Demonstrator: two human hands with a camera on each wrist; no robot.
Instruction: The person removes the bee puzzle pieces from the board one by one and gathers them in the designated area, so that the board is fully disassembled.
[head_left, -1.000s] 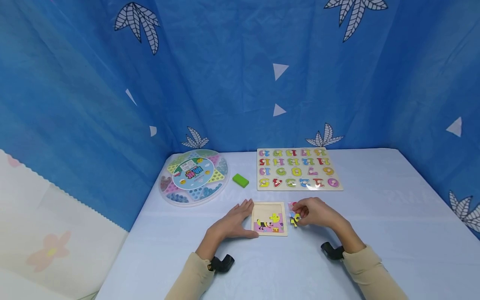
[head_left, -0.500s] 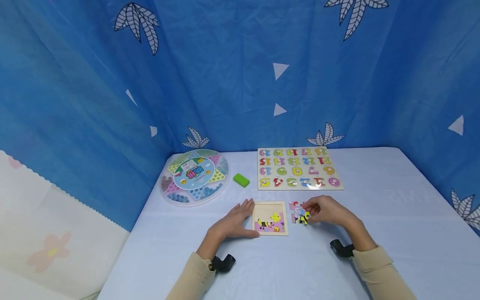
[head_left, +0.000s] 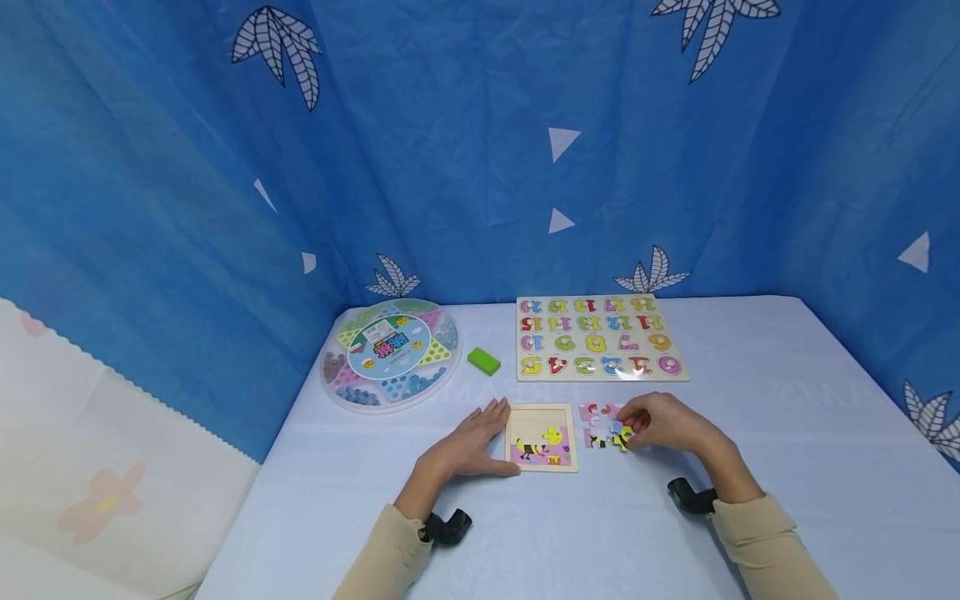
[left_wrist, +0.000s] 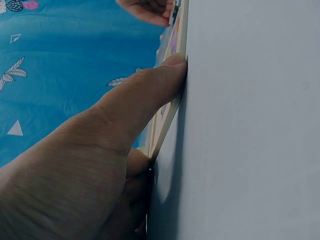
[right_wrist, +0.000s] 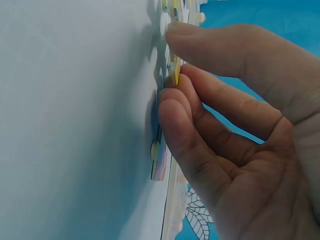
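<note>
Sitting at the far left of the surface [head_left: 570,533] is a round game board [head_left: 390,347] under a clear cover, apart from the work. Nearer the middle, the left hand [head_left: 465,447] lies spread wide, thumb along the near edge of a small wooden frame [head_left: 536,419] and fingertips by its far left corner; it seems to be steadying the frame rather than lifting anything. Beyond that hand is a green block [head_left: 483,361], lying by itself.

Inside the frame, a band of fitted pieces [head_left: 534,452] fills the lower part, showing pink ground and a bee-like figure, with a yellow part standing up at the right. The upper part is bare wood — so the picture looks partly done, perhaps about half. Behind, a number board [head_left: 600,379] lies flat with its numerals in rows.

Just right of the frame are loose puzzle pieces [head_left: 597,411], pink among them, left to be placed; their exact count is hard to tell. At their right edge the right hand [head_left: 663,423] is narrowed, thumb and fingers pinching a yellow-and-black piece [head_left: 621,438] — one not yet in the frame.
</note>
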